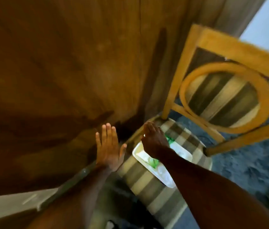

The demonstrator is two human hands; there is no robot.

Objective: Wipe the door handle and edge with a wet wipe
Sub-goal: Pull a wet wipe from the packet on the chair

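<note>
Left hand (109, 146) flat, fingers spread, right hand (153, 139) open over wipes pack (162, 164), label blurred

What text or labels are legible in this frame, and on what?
None readable.
Wet wipe pack on the striped chair seat: white with green print, too blurred to read.
Wooden door, left hand and right hand: no text visible.

— How many hands are in view?
— Two: a left hand (108, 147) and a right hand (153, 139).
— Doors?
— One wooden door (56, 71).
— Chairs?
— One chair (226, 96), and one white-and-green wipes pack (160, 169).
</note>
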